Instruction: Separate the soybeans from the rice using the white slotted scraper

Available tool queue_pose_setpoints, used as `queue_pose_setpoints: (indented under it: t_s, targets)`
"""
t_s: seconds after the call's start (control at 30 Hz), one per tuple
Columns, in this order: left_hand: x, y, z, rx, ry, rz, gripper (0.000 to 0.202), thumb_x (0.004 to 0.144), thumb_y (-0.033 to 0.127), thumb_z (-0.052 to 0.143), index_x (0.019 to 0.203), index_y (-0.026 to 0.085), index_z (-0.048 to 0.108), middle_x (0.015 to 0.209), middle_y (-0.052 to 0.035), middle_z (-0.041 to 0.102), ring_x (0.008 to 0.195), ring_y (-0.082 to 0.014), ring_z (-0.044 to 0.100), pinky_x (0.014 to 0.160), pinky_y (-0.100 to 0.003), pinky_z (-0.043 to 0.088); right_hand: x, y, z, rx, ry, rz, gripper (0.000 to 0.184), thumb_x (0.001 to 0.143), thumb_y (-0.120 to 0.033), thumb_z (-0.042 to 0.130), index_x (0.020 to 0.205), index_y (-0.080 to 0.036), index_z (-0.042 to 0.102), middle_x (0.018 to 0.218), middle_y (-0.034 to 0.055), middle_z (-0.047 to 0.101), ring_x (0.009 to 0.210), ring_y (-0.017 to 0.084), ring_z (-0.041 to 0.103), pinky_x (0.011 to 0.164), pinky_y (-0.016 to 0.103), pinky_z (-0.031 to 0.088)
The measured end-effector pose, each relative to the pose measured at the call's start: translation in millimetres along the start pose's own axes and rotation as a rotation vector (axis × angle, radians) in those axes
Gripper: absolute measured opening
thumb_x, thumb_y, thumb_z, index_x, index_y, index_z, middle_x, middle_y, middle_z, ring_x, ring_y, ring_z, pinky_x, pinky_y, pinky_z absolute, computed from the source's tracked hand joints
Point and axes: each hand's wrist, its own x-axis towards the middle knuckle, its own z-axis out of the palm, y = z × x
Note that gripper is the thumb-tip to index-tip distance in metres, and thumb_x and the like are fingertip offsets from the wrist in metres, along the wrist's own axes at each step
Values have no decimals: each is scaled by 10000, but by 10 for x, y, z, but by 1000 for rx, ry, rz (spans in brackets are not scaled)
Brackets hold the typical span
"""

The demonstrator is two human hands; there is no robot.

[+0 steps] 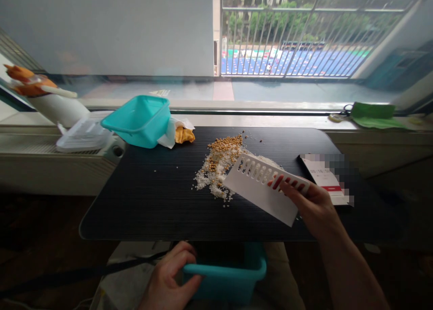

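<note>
My right hand (316, 206) is closed on a thin white sheet with a row of oval slots (260, 197) along its upper edge, tilted over the black table. Its near end lies by a loose pile of white rice-like grains (211, 179), partly hiding them. Yellowish round beans (225, 143) cover the pile's far side, and a few are mixed in. Below the table's front edge, my left hand (172, 274) grips the left rim of a teal plastic bin (226, 271). The bin's inside is dark, so its contents cannot be made out.
Another teal bin (142, 120) stands at the table's back left, beside a clear lid (84, 134) and a crumpled yellow cloth (184, 135). A phone (324, 177) showing a timer lies at right on the black table (142, 202). Green cloth (375, 115) rests on the windowsill.
</note>
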Motion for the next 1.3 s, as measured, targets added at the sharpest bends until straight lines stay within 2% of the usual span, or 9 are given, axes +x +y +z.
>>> queue_pose_setpoints:
  t_s: [0.27,0.37,0.53,0.67,0.83,1.0,1.1,1.3]
  targets:
    - [11,20,-5,9,3,20,139,696,83,601,611,193,600,737,2,656,673,-153,694,624,-184,510,187,95,42,-35,-61,-12,274,689,-472,813,805,-224,810,778,16,798,672,163,700,596,216,527]
    - [4,14,-3,23,10,21,140,691,79,591,612,195,597,738,2,656,669,-153,692,623,-187,509,225,106,53,4,-78,31,283,662,-468,831,795,-219,811,778,27,800,652,176,707,597,240,538]
    - [-10,16,-14,29,3,22,136,694,88,583,612,195,598,729,-2,654,662,-160,689,613,-198,510,192,90,8,67,-114,110,274,666,-443,836,781,-196,808,781,47,801,638,188,714,581,250,549]
    - [-4,25,-24,25,-12,16,138,698,86,582,614,195,598,730,-5,653,664,-165,686,617,-207,513,156,81,-46,56,-120,86,232,725,-419,804,806,-201,805,819,42,801,703,184,720,621,233,550]
    - [-2,28,-19,29,-15,12,139,687,76,579,611,191,595,734,-13,654,670,-170,688,612,-210,510,154,95,-80,-5,-99,82,285,723,-461,789,815,-192,805,819,58,798,713,224,727,622,277,561]
    - [9,55,-26,27,-8,14,141,704,91,584,604,188,602,727,-14,656,662,-167,690,609,-205,512,117,80,-122,48,-145,131,235,725,-421,802,781,-193,805,826,57,802,679,189,722,592,236,552]
    - [16,65,-31,26,-13,12,148,710,97,583,596,189,600,711,-10,651,647,-164,685,602,-205,510,104,66,-111,81,-145,129,197,733,-400,803,777,-207,807,814,37,803,663,161,715,583,206,540]
    - [2,33,-14,32,-6,13,146,705,93,587,601,194,604,723,-8,658,658,-169,687,605,-209,512,127,63,-13,70,-127,133,221,703,-415,819,774,-206,811,784,40,804,636,183,724,579,242,549]
